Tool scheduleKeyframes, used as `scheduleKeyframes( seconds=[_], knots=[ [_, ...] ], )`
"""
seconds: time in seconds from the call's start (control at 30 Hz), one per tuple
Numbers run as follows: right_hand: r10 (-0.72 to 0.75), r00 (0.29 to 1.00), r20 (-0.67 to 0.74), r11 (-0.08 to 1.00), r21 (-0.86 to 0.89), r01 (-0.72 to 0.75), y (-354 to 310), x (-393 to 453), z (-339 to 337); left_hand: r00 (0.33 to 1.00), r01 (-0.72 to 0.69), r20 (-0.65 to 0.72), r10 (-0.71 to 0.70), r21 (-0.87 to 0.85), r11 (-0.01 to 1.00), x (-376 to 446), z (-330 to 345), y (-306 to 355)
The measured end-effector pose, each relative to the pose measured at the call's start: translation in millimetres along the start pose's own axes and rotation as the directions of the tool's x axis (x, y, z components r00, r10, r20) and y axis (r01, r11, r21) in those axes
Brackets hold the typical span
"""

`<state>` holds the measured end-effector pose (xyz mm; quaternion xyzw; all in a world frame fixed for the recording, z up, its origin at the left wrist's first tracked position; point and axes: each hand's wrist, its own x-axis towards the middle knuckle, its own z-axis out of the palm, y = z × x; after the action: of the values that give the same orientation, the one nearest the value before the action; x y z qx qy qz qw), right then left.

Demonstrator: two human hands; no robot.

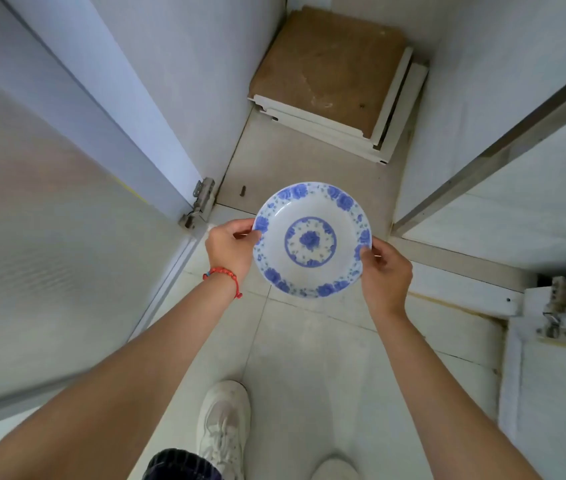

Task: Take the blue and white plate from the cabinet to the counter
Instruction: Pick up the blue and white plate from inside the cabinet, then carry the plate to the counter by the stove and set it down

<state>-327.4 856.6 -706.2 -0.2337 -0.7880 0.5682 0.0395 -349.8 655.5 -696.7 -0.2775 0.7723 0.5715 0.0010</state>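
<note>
The blue and white plate (312, 240), round with a blue flower rim and a blue flower ring in its middle, is held level in the air in front of the open low cabinet (309, 168). My left hand (231, 249) grips its left rim, thumb on top. On the opposite side my right hand (383, 271) grips the right rim. The plate is above the cabinet's front edge and the floor tiles, touching nothing else. No counter is in view.
Both cabinet doors stand open: the left door (49, 220) swung wide, the right door (534, 202) too. A stack of brown-faced boards (330, 81) lies at the back of the cabinet floor. My white shoes (224, 427) stand on the tiled floor below.
</note>
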Motion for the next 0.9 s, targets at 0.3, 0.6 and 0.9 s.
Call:
scheduleKeyframes(
  seconds=[0.3, 0.6, 0.9],
  knots=[
    [0.047, 0.997, 0.055, 0.999, 0.014, -0.048, -89, -75, -56, 0.999, -0.043, -0.014, 0.043, 0.025, 0.999, -92, -61, 56],
    [0.093, 0.994, 0.059, 0.996, -0.005, -0.093, -203, -136, -126, 0.996, -0.056, -0.073, 0.054, -0.019, 0.998, -184, -120, 177],
    [0.117, 0.986, 0.12, 0.993, -0.031, -0.114, -319, -209, -202, 0.994, -0.018, -0.108, 0.013, -0.047, 0.999, -294, -193, 272]
  ],
)
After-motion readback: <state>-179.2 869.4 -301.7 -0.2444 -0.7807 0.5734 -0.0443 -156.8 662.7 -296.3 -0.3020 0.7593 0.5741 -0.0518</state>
